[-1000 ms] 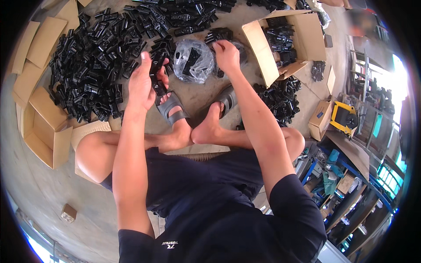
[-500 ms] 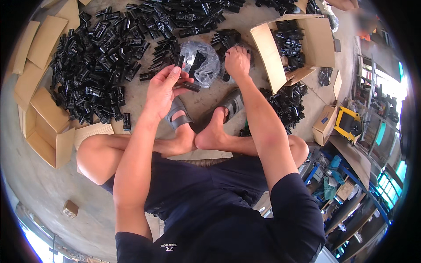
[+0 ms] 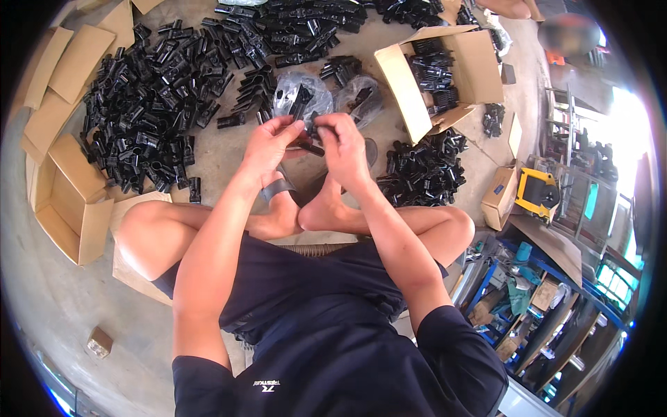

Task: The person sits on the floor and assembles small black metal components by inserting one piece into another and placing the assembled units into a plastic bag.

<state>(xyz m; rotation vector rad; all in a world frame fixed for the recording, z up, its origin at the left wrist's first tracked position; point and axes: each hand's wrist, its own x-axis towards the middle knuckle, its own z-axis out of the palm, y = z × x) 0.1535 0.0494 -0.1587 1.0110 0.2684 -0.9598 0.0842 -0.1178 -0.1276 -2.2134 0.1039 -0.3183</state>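
Observation:
My left hand (image 3: 269,147) is closed on a black tubular fitting (image 3: 312,148), whose end shows below the fingers; another black piece stands up by the fingertips. Close beside it, my right hand (image 3: 344,147) has its fingers pinched together at the fitting. What they hold is too small and hidden to make out. Just beyond the hands lies a clear plastic bag (image 3: 283,95) with black parts in it. A second clear bag (image 3: 368,111) with dark contents sits to its right. Black fittings (image 3: 254,89) lie in rows left of the bags.
A large heap of black fittings (image 3: 149,104) spreads at the left, beside an open cardboard box (image 3: 62,208). To the right, another open carton (image 3: 479,66) holds stacked fittings, with a smaller pile (image 3: 424,167) below it. A yellow-framed object (image 3: 536,193) and cluttered shelving stand far right.
My right hand has moved left from the second bag's spot to meet my left hand at the fitting. That bag is now uncovered. The whole view has shifted slightly.

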